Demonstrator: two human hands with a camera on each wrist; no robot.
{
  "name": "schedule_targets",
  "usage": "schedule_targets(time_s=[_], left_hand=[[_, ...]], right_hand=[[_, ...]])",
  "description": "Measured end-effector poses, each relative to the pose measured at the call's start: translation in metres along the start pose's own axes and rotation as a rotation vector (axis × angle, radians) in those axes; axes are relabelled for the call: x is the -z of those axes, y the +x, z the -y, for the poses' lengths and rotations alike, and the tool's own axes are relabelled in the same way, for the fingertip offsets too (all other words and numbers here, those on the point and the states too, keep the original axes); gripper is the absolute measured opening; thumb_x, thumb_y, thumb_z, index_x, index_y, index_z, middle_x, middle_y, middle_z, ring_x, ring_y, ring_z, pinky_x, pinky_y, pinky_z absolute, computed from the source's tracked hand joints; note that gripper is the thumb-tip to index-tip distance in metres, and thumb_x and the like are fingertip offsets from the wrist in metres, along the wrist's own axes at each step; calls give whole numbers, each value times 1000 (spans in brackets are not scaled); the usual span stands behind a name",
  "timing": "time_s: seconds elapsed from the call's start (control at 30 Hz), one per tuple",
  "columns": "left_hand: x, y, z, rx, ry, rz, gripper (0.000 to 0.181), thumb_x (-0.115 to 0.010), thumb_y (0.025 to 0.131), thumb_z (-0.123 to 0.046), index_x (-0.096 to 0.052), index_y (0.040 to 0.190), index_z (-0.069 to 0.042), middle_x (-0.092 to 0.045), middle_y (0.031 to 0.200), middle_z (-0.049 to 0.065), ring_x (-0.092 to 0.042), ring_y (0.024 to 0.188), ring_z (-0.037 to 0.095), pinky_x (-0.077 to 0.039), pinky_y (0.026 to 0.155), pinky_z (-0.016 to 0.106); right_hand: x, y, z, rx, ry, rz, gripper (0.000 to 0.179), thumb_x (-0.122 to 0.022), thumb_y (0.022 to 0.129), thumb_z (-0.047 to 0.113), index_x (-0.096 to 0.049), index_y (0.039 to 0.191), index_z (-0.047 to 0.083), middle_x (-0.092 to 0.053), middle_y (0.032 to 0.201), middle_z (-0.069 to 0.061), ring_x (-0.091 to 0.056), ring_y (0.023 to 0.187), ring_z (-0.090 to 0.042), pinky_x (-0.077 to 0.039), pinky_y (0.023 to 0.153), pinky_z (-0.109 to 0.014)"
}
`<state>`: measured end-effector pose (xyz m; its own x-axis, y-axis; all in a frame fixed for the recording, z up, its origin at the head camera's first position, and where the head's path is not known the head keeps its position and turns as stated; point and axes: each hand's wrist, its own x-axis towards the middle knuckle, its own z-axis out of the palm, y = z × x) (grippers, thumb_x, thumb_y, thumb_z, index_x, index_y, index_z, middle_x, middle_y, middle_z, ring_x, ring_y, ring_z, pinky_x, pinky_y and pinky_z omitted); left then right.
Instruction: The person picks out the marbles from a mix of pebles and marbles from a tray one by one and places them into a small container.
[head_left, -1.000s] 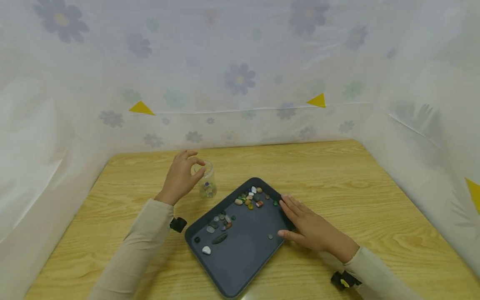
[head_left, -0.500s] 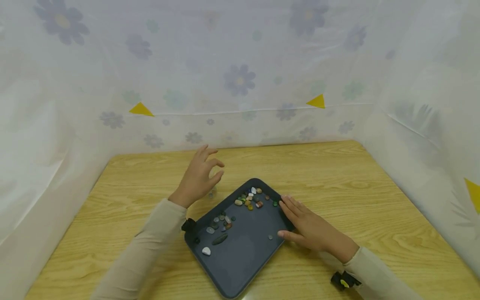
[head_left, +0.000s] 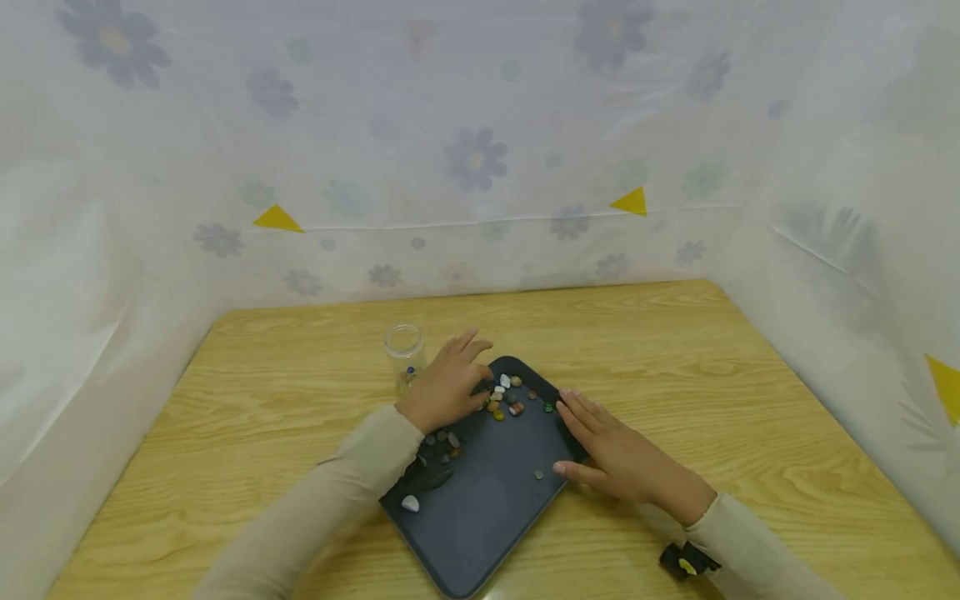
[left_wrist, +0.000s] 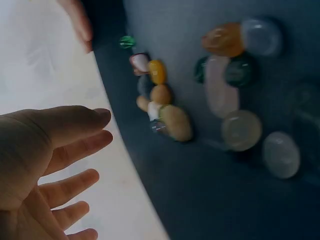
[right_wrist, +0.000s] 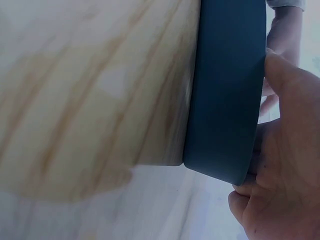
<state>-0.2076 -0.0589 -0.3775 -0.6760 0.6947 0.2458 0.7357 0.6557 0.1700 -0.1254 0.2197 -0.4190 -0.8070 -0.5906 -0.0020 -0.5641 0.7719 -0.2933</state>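
My left hand (head_left: 447,385) hovers over the far left rim of a dark grey tray (head_left: 487,533), its fingers loosely bent and holding nothing. In the left wrist view, thumb and index fingertips lie close together, the other fingers spread, with a tan stone (left_wrist: 176,123) and several more polished stones in the tray beyond. A yellow stone (head_left: 498,415) lies in the far cluster close to the left fingertips. My right hand (head_left: 626,458) rests on the tray's right rim with fingers extended. Behind the left hand stands a clear jar (head_left: 405,354), its lower part partly hidden.
A second cluster of stones, partly shaded by the left forearm, lies along the tray's left side near a white stone (head_left: 410,503). One small pale stone (head_left: 538,475) sits apart at the right. Wood-grain table (head_left: 637,333) surrounds the tray; a flowered curtain (head_left: 472,100) hangs behind.
My left hand has moved right and toward me, from over the jar's mouth to above the tray's far stones. The right hand has stayed on the rim.
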Motion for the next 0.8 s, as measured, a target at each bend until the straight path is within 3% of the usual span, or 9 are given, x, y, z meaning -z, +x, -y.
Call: schedule_targets(time_s=[0.27, 0.43, 0.8], left_hand=[[-18, 1, 4, 47, 57, 47, 5, -77, 82, -19, -76, 84, -15, -50, 138, 15, -29, 140, 38, -28, 111, 58], [-25, 1, 6, 63, 71, 41, 4, -77, 82, -20, -75, 80, -17, -52, 138, 13, -31, 140, 37, -30, 110, 58], [-29, 3, 2, 90, 77, 49, 6, -80, 79, -21, -76, 79, -16, -53, 136, 13, -31, 140, 36, -31, 109, 58]], right_hand=[[0, 0, 1, -1, -8, -4, 84, -45, 94, 59, -23, 151, 1, -13, 159, -17, -13, 146, -32, -19, 117, -50], [1, 0, 2, 1, -7, -9, 84, -46, 94, 58, -23, 151, 0, -13, 159, -16, -13, 146, -33, -19, 116, -50], [0, 0, 1, -5, -14, -1, 84, -45, 94, 59, -23, 151, 1, -12, 159, -15, -13, 146, -32, -19, 117, -49]])
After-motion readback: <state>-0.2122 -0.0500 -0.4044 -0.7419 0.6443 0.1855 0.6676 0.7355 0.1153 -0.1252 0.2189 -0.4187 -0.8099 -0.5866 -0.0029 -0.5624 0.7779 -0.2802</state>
